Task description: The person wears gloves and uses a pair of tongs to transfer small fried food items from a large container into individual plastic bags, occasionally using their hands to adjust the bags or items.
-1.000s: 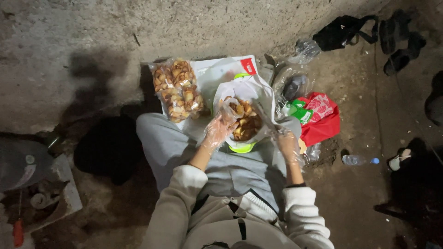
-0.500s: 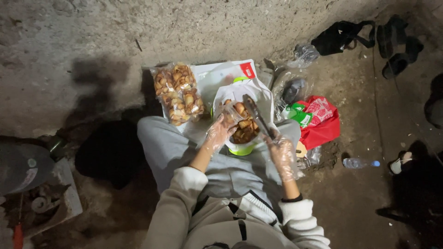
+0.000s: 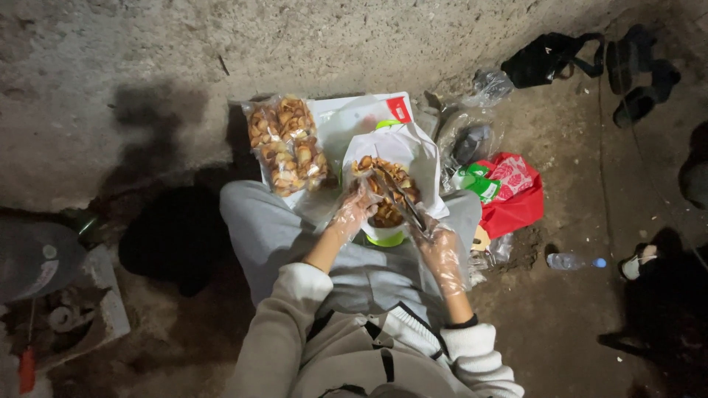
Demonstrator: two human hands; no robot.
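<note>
I sit on the ground with a green bowl (image 3: 386, 237) lined by a white plastic bag (image 3: 413, 151) between my knees, full of brown fried snacks (image 3: 389, 193). My left hand (image 3: 352, 214), in a clear plastic glove, grips the near left edge of the bag at the bowl. My right hand (image 3: 441, 250), also gloved, holds metal tongs (image 3: 398, 197) whose tips reach into the snacks. Two clear packed bags of the same snacks (image 3: 287, 144) lie on a white sheet (image 3: 346, 118) just left of the bowl.
A red bag (image 3: 516, 195) with a green packet (image 3: 478, 183) lies right of the bowl, clear plastic bags (image 3: 472, 140) behind it. A water bottle (image 3: 571, 261) lies on the dirt at right. Dark bag (image 3: 549, 59) and sandals (image 3: 641, 66) far right; metal gear (image 3: 44, 280) at left.
My right hand dropped back toward my knee and now holds the tongs into the snacks. My left hand stays on the bag's edge.
</note>
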